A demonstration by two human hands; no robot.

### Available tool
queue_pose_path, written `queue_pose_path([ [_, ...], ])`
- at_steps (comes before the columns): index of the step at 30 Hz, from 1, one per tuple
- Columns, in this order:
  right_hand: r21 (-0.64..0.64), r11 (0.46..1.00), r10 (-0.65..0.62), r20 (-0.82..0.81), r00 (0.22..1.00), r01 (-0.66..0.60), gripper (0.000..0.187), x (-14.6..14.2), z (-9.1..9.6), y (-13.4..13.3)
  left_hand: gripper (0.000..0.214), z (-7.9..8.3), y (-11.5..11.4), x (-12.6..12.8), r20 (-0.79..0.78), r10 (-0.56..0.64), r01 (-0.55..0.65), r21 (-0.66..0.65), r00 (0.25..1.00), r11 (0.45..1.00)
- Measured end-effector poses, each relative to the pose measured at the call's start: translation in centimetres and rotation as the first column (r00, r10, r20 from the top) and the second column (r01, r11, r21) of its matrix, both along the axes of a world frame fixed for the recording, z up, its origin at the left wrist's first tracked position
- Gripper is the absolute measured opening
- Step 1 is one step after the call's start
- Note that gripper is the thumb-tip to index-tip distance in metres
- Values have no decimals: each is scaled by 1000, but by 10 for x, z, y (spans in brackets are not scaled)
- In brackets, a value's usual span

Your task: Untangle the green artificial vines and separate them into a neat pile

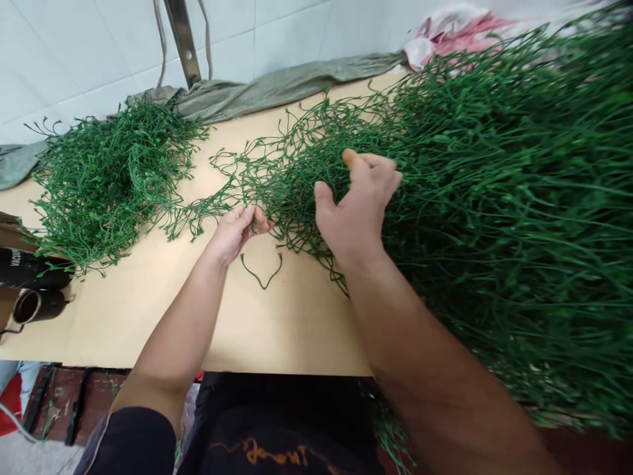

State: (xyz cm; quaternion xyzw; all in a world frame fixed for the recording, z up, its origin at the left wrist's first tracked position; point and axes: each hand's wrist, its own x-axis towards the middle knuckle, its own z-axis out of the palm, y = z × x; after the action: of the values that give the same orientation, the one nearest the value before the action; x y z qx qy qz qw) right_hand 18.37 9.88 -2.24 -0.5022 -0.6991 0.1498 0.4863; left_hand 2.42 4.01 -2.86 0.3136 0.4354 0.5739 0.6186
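A pale tiled wall (287, 39) stands beyond the table (119, 336). Against it, at far left, is a metal post (180, 36) between two cords (161, 46). A grey-green cloth (281, 89) runs along the far edge; a pink-and-white cloth (465, 36) lies bunched at far right. A black flask (24, 267) and dark mug (47, 305) sit at left.

I can pass low over the bare tan tabletop (306, 330) at six o'clock, between the left forearm (182, 323) and right forearm (415, 343), around one bent green stem (264, 287). I have more room at eight, short of the black cup (52, 305). A large stem heap (519, 198) bars three; a smaller stem heap (113, 178), nine to ten.
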Motion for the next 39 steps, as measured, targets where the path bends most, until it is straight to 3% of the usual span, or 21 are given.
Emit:
queue_pose_path([
  [5,-78,964,260,41,965,-256,22,-21,-4,-17,28,0,0,6,-116,-6,10,38,993,999],
  [7,-106,949,301,11,954,-298,20,-26,-6,-20,28,-1,-1,7,-155,-5,15,59,988,998],
  [12,-116,957,271,18,963,-267,13,-24,-10,-15,26,-1,-3,9,-237,-48,80,128,970,988],
  [17,-4,983,184,12,983,-184,10,-19,-11,-8,31,-1,-2,7,-278,-37,69,108,960,992],
  [22,28,990,143,-104,984,-141,14,-8,-7,3,29,0,-2,7,-201,-5,26,99,980,995],
  [25,34,974,226,-166,960,-223,15,-5,-1,4,23,3,-2,8,-143,58,-46,90,988,995],
  [28,5,903,421,-197,885,-429,12,-6,9,-4,22,6,-2,10,-120,139,-131,77,983,988],
  [32,-163,705,661,-205,722,-691,12,-9,20,-17,24,9,-2,10,-102,190,-187,39,977,982],
  [35,-267,590,748,-175,640,-762,12,-12,22,-24,26,10,-1,8,-69,231,-232,-11,971,973],
  [39,-372,543,795,-61,604,-753,12,-20,19,-32,20,9,1,4,32,330,-328,-57,943,943],
])
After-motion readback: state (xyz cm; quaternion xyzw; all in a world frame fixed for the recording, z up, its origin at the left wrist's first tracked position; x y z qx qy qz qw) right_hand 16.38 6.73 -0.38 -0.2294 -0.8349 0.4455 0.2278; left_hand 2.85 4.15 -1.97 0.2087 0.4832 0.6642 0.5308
